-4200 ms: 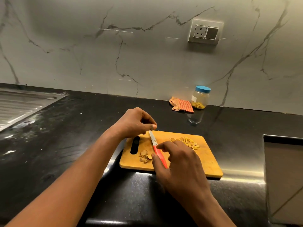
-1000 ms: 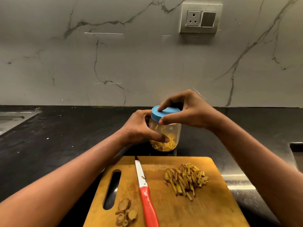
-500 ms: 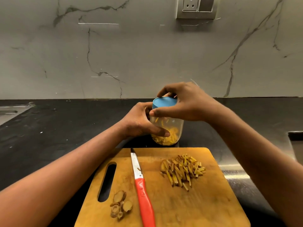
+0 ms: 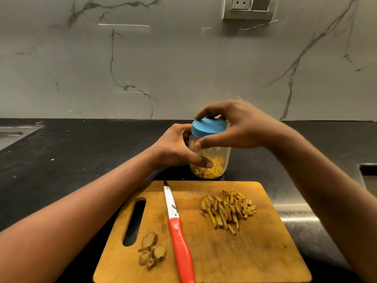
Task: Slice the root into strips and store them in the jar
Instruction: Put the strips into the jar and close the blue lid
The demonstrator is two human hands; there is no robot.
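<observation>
Gripping the clear plastic jar (image 4: 212,158) at frame centre, your left hand (image 4: 175,148) wraps its smooth, light body; right hand (image 4: 238,127) fingers curl round the blue screw lid (image 4: 209,126); hold low, walls look slippery; cut yellow root strips (image 4: 228,207) wait on the wooden board (image 4: 265,252)

Clear jar (image 4: 221,158) on black counter (image 4: 71,160), behind cutting board (image 4: 265,252); yellow strips in its lower part. Blue lid (image 4: 208,126) on top. Left hand (image 4: 175,148) grips jar body, thumb across front. Right hand (image 4: 234,127) curled round lid. On board: pile of root strips (image 4: 228,208) at right; red-handled knife (image 4: 177,227) in middle, tip toward jar; root end pieces (image 4: 151,250) at left, beside handle slot. Marble wall (image 4: 163,68) behind; socket plate (image 4: 247,7) at top.
</observation>
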